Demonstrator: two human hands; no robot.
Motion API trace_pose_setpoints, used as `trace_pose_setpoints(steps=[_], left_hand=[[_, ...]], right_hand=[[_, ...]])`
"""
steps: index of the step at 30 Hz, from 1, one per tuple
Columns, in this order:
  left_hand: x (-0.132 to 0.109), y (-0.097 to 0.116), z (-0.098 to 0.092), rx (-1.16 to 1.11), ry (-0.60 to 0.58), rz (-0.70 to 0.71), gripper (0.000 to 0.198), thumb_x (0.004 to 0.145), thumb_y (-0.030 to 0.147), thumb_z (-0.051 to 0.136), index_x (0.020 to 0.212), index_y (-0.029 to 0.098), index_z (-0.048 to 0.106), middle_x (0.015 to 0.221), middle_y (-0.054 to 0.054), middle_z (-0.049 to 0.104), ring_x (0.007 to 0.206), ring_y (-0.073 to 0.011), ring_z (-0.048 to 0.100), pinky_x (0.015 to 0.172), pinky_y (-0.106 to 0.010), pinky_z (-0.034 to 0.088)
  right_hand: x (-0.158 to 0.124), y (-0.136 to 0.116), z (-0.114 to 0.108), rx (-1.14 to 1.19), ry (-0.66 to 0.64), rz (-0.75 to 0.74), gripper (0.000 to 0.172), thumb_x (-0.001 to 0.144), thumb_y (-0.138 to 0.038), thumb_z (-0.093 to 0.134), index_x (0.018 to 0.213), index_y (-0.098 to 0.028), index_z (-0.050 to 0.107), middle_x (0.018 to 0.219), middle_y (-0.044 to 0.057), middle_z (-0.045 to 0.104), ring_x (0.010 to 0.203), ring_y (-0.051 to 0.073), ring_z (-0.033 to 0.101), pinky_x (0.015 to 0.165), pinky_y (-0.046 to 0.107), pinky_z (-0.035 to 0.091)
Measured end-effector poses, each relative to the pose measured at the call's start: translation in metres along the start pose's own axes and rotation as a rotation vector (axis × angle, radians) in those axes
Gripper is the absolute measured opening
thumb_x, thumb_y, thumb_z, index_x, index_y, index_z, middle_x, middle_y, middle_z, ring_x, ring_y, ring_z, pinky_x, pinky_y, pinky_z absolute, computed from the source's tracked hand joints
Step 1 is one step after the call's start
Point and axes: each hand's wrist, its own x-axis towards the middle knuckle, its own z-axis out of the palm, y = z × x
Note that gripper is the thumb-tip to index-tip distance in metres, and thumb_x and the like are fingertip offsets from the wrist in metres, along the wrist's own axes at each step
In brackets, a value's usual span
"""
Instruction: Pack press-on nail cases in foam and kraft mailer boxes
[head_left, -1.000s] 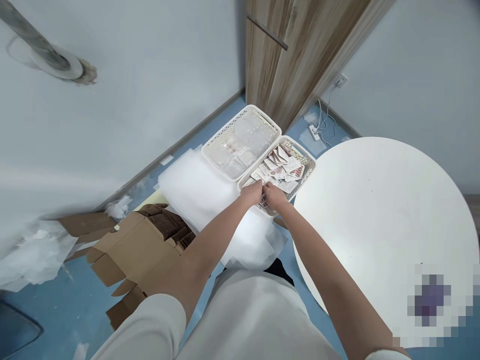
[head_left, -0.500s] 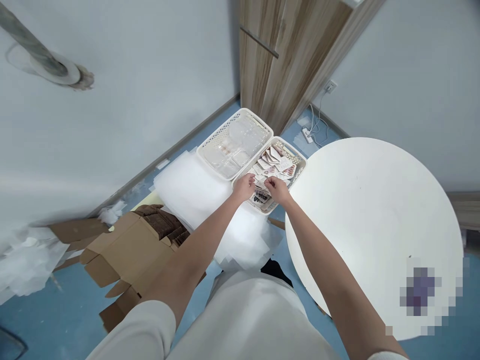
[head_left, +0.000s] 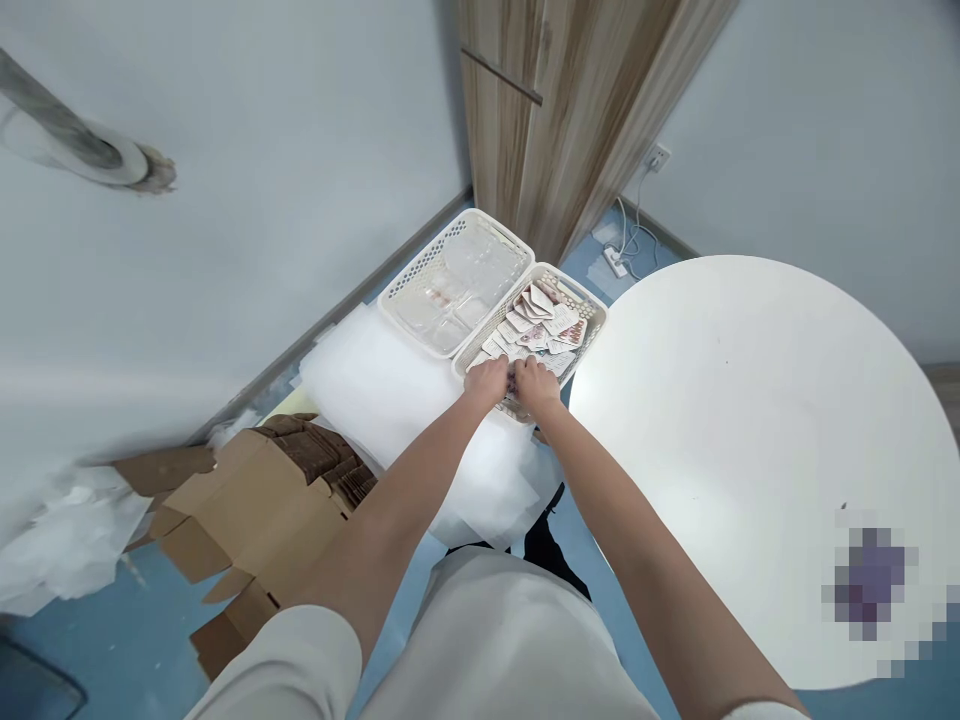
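Printed cards [head_left: 561,322] lie loosely heaped in the right basket [head_left: 591,312], and from my remote seat I see the left hand [head_left: 487,380] and right hand [head_left: 537,384] side by side over its near end. Their backs face me, the fingers curled inward and drawn nearly together; a dark patterned patch [head_left: 512,378] shows in the narrow gap between them, but I cannot tell whether either has it pinched or it simply lies underneath. I take the close pairing to be for fine, two-sided control of something small. The left basket [head_left: 429,256], rim against rim with the other, bears clear plastic pieces [head_left: 487,265] (glossy, otherwise hard for me to make out); having the two adjoin probably puts both within one reach without mixing their contents. White sheets [head_left: 367,370] spread beneath or just beside the baskets, perhaps as a soft support, though the contact is hidden. The round tabletop [head_left: 750,430] is just to the right. As for writing, several cards carry print and coloured pictures, all too small for me to read, and I find no legible brand.
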Motion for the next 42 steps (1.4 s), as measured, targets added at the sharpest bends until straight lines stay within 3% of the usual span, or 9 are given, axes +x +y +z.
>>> trace_pose_setpoints(steps=[4, 7, 13, 16, 19, 24, 29, 35, 42], left_hand=[[-0.001, -0.005, 0.0, -0.078, 0.028, 0.021, 0.037, 0.072, 0.02, 0.058, 0.106, 0.02, 0.043, 0.094, -0.008, 0.061, 0.093, -0.0238, 0.057, 0.073, -0.031, 0.043], [-0.001, -0.011, -0.002, -0.262, 0.115, 0.056, 0.047, 0.068, 0.017, 0.061, 0.111, 0.021, 0.042, 0.095, -0.006, 0.062, 0.093, -0.0224, 0.056, 0.073, -0.03, 0.042], [-0.016, 0.0, -0.006, -0.9, 0.249, 0.165, 0.034, 0.068, 0.024, 0.062, 0.099, 0.015, 0.053, 0.082, -0.004, 0.06, 0.072, -0.0133, 0.058, 0.07, -0.026, 0.044], [-0.042, 0.026, -0.006, -1.247, 0.178, 0.188, 0.03, 0.068, 0.03, 0.063, 0.092, 0.013, 0.055, 0.078, -0.004, 0.06, 0.07, -0.0117, 0.058, 0.068, -0.026, 0.045], [-0.074, 0.059, -0.003, -1.423, -0.019, 0.168, 0.036, 0.067, 0.036, 0.063, 0.094, 0.015, 0.054, 0.079, -0.004, 0.062, 0.069, -0.012, 0.059, 0.065, -0.026, 0.044], [-0.128, 0.121, 0.014, -1.429, -0.146, 0.291, 0.032, 0.065, 0.039, 0.065, 0.083, 0.014, 0.058, 0.076, -0.004, 0.063, 0.07, -0.0133, 0.061, 0.068, -0.026, 0.043], [-0.164, 0.173, 0.041, -1.342, -0.163, 0.384, 0.025, 0.069, 0.039, 0.061, 0.074, 0.014, 0.056, 0.073, -0.002, 0.061, 0.067, -0.013, 0.061, 0.071, -0.028, 0.045], [-0.18, 0.213, 0.059, -1.073, -0.17, 0.525, 0.021, 0.074, 0.034, 0.055, 0.08, 0.015, 0.059, 0.075, -0.002, 0.061, 0.063, -0.0114, 0.057, 0.067, -0.026, 0.045], [-0.189, 0.261, 0.068, -0.846, -0.108, 0.638, 0.021, 0.075, 0.033, 0.051, 0.083, 0.017, 0.061, 0.073, -0.002, 0.06, 0.068, -0.0126, 0.054, 0.064, -0.025, 0.043]], right_hand=[[0.002, -0.006, 0.001, 0.001, -0.026, -0.001, 0.027, 0.078, -0.018, 0.05, 0.104, -0.015, 0.044, 0.1, 0.015, 0.054, 0.09, 0.023, 0.056, 0.072, 0.033, 0.04], [0.0, 0.002, -0.008, 0.183, -0.032, 0.029, 0.022, 0.079, -0.02, 0.047, 0.101, -0.018, 0.047, 0.095, 0.011, 0.058, 0.084, 0.022, 0.058, 0.066, 0.03, 0.04], [-0.035, 0.039, -0.031, 0.729, 0.213, 0.0, 0.028, 0.077, -0.026, 0.05, 0.105, -0.02, 0.05, 0.092, 0.006, 0.063, 0.084, 0.019, 0.057, 0.069, 0.029, 0.041], [-0.069, 0.058, -0.033, 1.06, 0.322, 0.032, 0.031, 0.072, -0.028, 0.054, 0.102, -0.021, 0.052, 0.094, 0.003, 0.062, 0.082, 0.017, 0.057, 0.071, 0.029, 0.042], [-0.112, 0.076, -0.031, 1.421, 0.395, 0.091, 0.032, 0.069, -0.035, 0.057, 0.097, -0.02, 0.052, 0.084, 0.002, 0.063, 0.071, 0.014, 0.057, 0.064, 0.028, 0.043], [-0.193, 0.099, -0.017, 1.81, 0.483, 0.228, 0.03, 0.066, -0.039, 0.061, 0.087, -0.02, 0.052, 0.076, 0.0, 0.062, 0.065, 0.012, 0.056, 0.063, 0.027, 0.042], [-0.255, 0.121, 0.009, 1.94, 0.602, 0.3, 0.026, 0.066, -0.038, 0.062, 0.083, -0.02, 0.053, 0.079, 0.001, 0.06, 0.07, 0.013, 0.056, 0.066, 0.027, 0.043], [-0.31, 0.164, 0.042, 1.929, 0.712, 0.344, 0.031, 0.067, -0.04, 0.061, 0.091, -0.022, 0.055, 0.083, 0.002, 0.059, 0.074, 0.014, 0.055, 0.069, 0.029, 0.043], [-0.364, 0.21, 0.076, 1.849, 0.626, 0.314, 0.03, 0.063, -0.04, 0.065, 0.083, -0.019, 0.058, 0.068, 0.0, 0.059, 0.062, 0.012, 0.055, 0.068, 0.031, 0.043]])
